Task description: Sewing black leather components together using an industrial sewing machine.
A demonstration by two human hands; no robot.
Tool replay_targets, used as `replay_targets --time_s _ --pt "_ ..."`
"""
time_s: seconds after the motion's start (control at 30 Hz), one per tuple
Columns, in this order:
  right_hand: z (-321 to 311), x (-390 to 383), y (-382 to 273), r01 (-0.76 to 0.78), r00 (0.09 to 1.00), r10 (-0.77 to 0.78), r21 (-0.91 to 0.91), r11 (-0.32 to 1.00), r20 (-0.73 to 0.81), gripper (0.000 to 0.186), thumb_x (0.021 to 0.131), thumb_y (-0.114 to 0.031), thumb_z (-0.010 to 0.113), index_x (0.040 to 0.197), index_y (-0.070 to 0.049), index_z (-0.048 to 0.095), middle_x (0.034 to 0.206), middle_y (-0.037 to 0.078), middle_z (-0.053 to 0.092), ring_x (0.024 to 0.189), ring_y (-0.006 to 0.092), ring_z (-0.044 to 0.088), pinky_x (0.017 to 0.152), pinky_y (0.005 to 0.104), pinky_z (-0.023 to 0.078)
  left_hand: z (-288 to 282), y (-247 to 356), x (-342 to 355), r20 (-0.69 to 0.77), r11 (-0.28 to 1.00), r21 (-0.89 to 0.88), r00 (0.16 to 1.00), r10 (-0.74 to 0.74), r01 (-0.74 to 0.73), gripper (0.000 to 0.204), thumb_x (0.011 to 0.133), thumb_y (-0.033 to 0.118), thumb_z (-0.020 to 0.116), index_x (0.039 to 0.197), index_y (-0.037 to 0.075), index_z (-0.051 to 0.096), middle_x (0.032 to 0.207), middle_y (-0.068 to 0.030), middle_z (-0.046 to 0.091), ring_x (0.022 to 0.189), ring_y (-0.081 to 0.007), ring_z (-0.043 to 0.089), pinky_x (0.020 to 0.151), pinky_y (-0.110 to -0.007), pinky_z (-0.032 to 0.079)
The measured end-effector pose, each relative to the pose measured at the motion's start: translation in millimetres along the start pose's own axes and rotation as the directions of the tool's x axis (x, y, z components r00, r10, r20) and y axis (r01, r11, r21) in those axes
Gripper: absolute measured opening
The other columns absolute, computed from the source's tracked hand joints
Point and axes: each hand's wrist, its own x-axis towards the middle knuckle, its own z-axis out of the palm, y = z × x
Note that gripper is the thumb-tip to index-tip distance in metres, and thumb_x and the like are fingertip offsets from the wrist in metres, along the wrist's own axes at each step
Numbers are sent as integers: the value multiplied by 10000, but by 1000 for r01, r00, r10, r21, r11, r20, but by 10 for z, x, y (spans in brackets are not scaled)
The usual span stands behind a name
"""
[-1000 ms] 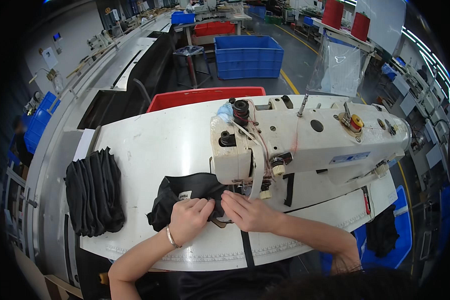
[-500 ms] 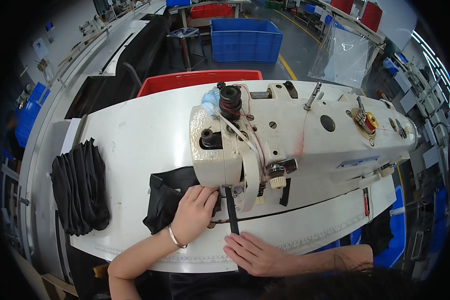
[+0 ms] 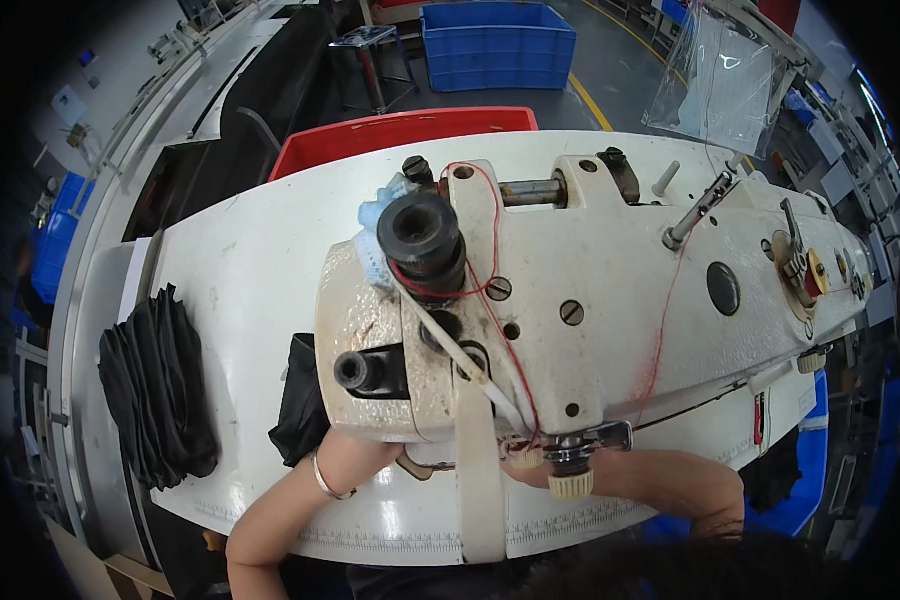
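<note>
While the head of the white sewing machine [image 3: 590, 300] fills the middle of the head view, both hands sit beneath it and are mostly hidden. Left forearm enters from the lower edge, a thin bracelet [image 3: 327, 480] on the wrist; the left hand [image 3: 355, 455] vanishes under the machine's left end, right beside the black fabric piece [image 3: 300, 400]. Grip of the left hand: cannot tell, fingers hidden. Right hand [image 3: 525, 468] shows only as a sliver under the needle end, next to the cream knob [image 3: 570, 485]; grip likewise cannot be told. Black fabric piece lies on the white counter [image 3: 240, 290], partly under the machine. A stack of black fabric [image 3: 155, 390] rests near the counter's left edge, well apart from the hands. Red thread [image 3: 670, 290] runs over the machine top. Red bin [image 3: 400, 130] behind the counter; blue crate [image 3: 495, 45] farther back.
</note>
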Motion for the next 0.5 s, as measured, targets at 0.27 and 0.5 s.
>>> replay_targets --time_s 0.27,0.5 --pt "-36 26 -107 63 972 -104 -193 979 -210 73 626 -107 608 617 -37 591 653 74 537 607 199 622 404 340 507 172 113 -241 57 987 -111 992 -109 115 503 596 37 698 1095 37 632 1046 -149 621 979 -336 596 845 -415 480" --pt "-38 75 -66 175 923 -269 -325 929 -274 121 534 -175 599 482 -103 516 643 51 513 586 160 594 387 273 476 163 114 -210 219 924 -321 966 -141 208 355 943 113 403 1265 -33 439 1130 -172 604 944 -241 635 827 -340 534"
